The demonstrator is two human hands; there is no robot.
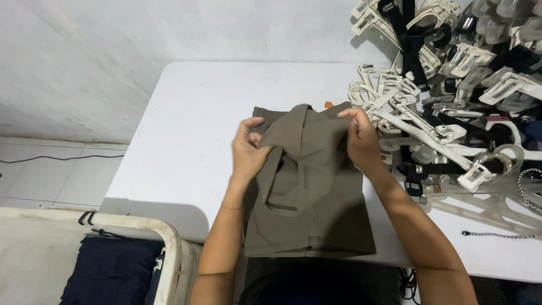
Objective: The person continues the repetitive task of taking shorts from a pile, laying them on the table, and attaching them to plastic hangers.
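Both hands, left hand point(248, 151) and right hand point(358, 137), clamped on olive garment point(307, 192) edges, lifting fabric for folding near hangers point(451, 96).

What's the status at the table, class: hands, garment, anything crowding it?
Left hand and right hand both pinch the olive-brown garment, lifting its top edge. Lower part flat on white table. Hanger pile close beside right hand.

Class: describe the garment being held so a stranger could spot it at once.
Find the white table. At its near edge, between both hands, lies a folded olive-brown garment. It is the only cloth there; the hangers piled to its right are hard plastic.
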